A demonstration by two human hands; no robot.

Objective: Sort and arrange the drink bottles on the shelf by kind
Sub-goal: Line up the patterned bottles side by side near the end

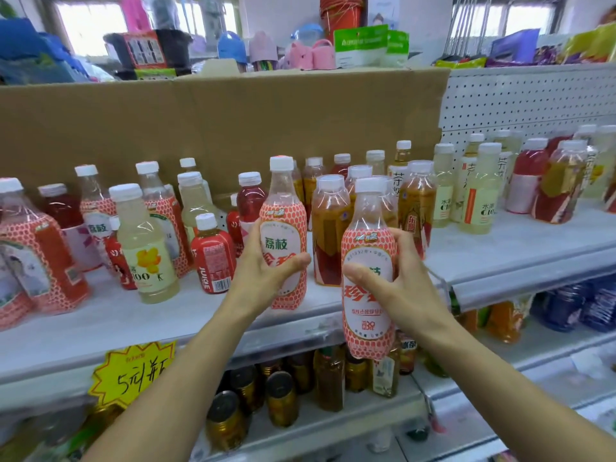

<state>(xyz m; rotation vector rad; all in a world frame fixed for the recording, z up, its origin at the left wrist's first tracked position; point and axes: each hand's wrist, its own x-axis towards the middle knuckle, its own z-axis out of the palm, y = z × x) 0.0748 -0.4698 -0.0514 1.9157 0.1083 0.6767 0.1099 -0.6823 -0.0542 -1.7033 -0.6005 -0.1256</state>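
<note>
My left hand grips a clear bottle with a red-dotted lychee label standing at the shelf's front. My right hand grips a second bottle of the same kind, held in the air just in front of the shelf edge. Both have white caps. More red-dotted bottles stand at the left. Around them are a pale yellow drink, a small red juice bottle, amber tea bottles and pale lemon bottles on the right.
The white shelf has a cardboard sheet behind it. A yellow price tag hangs from the front rail. Dark cans and bottles fill the lower shelf. Household goods are piled on top.
</note>
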